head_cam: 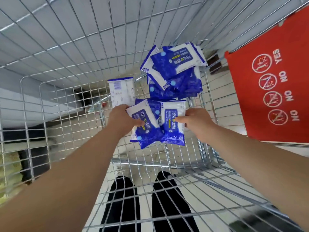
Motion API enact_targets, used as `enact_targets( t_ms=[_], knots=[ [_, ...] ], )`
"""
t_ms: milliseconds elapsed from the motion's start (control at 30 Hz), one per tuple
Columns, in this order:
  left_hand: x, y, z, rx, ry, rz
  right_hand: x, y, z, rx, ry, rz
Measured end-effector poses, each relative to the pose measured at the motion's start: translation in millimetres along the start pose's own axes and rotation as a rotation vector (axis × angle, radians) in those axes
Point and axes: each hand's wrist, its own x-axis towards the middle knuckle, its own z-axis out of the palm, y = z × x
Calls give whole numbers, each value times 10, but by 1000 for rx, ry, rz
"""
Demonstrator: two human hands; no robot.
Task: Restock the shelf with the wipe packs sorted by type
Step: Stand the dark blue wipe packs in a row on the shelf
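Both my hands reach down into a wire shopping cart (55, 104). My left hand (123, 119) grips a blue and white alcohol wipe pack (147, 129), thumb on its front, with more blue packs bunched under it. My right hand (197, 124) pinches another blue and white alcohol wipe pack (172, 128) by its right edge. The two packs touch side by side. A heap of several more blue wipe packs (173, 72) lies deeper in the cart. A white wipe pack (122, 91) lies face down left of that heap.
A red child-seat flap with YES and NO safety signs (270, 91) hangs at the cart's right. The cart's wire walls close in on all sides. My dark trouser legs (145, 205) and tiled floor show through the mesh below.
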Motion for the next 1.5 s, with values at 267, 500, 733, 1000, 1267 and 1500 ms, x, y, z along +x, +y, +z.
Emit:
enact_targets(
  t_ms=[267, 500, 733, 1000, 1267, 1500],
  knots=[
    [25, -83, -134, -3, -82, 14, 69, 90, 271, 99, 14, 118],
    [75, -255, -327, -94, -168, 26, -11, 9, 642, 34, 151, 31],
    [-111, -226, -641, -232, -127, 108, -315, -319, 549, -40, 120, -24],
    [-1047, 278, -1351, -419, 64, 219, -1325, -1166, 149, 12, 143, -289],
    [-2627, 606, -2140, -566, 290, 305, -2834, -2123, -241, 25, 66, -670],
    [-4176, 449, -3065, -826, 460, 408, -4540, -2894, -20, -44, -149, -982]
  ],
)
